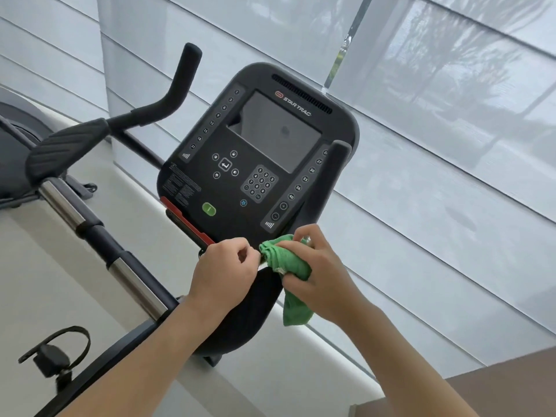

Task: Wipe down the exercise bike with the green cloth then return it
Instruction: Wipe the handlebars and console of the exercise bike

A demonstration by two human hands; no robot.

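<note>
You see a bright green cloth [291, 267] against the matte black console [258, 152] of the exercise bike. The console's white numerals and symbols run in columns, beside a green oval button [209, 209] and a red strip [183, 221] along its lower edge. The black handlebar pad [64, 149] shows diagonal ribbing above a chrome tube [61, 207].

A pale translucent window blind [436, 121] filled the background, its horizontal seams running across the tilted view. Through the narrow gap [341, 55] between two blind panels a strip of green foliage showed. Faint shadows of trees lay across the blind to the right of that gap. Below the blind ran a white ledge [144, 224]. A brown floor patch [505, 389] sat below the blind's lower right edge. Left of the ledge, a dark rounded shape [12, 152] was cut off by the frame edge.
</note>
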